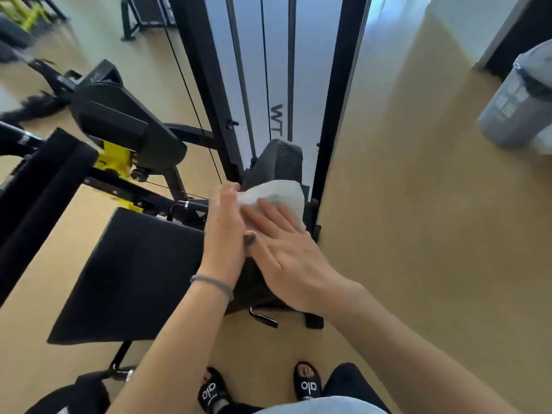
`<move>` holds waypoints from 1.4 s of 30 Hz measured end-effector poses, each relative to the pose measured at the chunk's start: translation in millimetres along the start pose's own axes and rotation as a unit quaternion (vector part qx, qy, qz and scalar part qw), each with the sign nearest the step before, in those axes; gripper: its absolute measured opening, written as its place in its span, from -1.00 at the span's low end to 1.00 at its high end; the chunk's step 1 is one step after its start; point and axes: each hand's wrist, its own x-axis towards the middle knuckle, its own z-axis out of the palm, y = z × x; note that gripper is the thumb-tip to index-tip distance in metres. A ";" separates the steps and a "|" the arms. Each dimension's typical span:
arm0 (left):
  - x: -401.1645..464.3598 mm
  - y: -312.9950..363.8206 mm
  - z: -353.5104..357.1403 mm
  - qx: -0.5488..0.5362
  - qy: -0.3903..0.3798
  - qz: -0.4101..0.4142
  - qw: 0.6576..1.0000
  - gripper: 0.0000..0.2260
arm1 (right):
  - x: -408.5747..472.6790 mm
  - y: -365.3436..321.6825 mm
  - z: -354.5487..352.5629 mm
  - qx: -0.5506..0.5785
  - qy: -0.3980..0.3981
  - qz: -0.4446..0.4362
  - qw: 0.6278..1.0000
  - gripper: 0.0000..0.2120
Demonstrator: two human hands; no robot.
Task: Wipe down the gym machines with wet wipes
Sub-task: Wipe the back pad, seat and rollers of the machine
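step tip: both hands are spreading the wipe; keep it flat, cover the whole black part
right hand (286, 258): fingers straight, pressing flat on wipe, not gripping
left hand (224, 231): touching the wipe's edge, curl unclear
wet wipe (277, 192): white, creased, lying on machine (280, 162) beside the pad (134, 279)

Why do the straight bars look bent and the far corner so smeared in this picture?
Head view: the wide-angle lens bows the black frame posts and stretches the edges. Head view: motion blur smears the equipment at upper left and the grey bin. Head view: both hands, left hand and right hand, and the white wipe are fairly sharp; daylight glares at upper right.
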 end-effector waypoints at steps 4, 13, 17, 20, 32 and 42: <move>3.5 -10.1 -20.3 0.232 0.085 0.219 0.944 -0.78 | -4.5 7.7 -2.7 0.116 0.031 -0.010 0.993 -0.37; -18.0 -25.5 16.4 0.499 -0.100 0.298 0.808 -0.74 | -8.8 53.2 -10.2 0.488 0.223 0.114 0.836 -0.48; 2.6 -27.4 37.5 0.502 -0.093 0.209 0.834 -0.61 | 0.7 63.2 0.4 0.553 0.176 0.183 0.794 -0.51; 36.3 -23.3 49.7 0.522 -0.088 0.176 0.830 -0.49 | 11.2 61.3 -5.6 0.581 0.152 0.206 0.773 -0.49; -25.0 -43.2 16.5 0.630 -0.135 0.198 0.739 -0.44 | 42.4 75.7 6.7 0.591 0.162 0.222 0.759 -0.56; 20.8 -8.8 45.1 0.693 -0.160 0.185 0.678 -0.43 | 59.1 92.8 -1.3 0.615 0.192 0.286 0.709 -0.40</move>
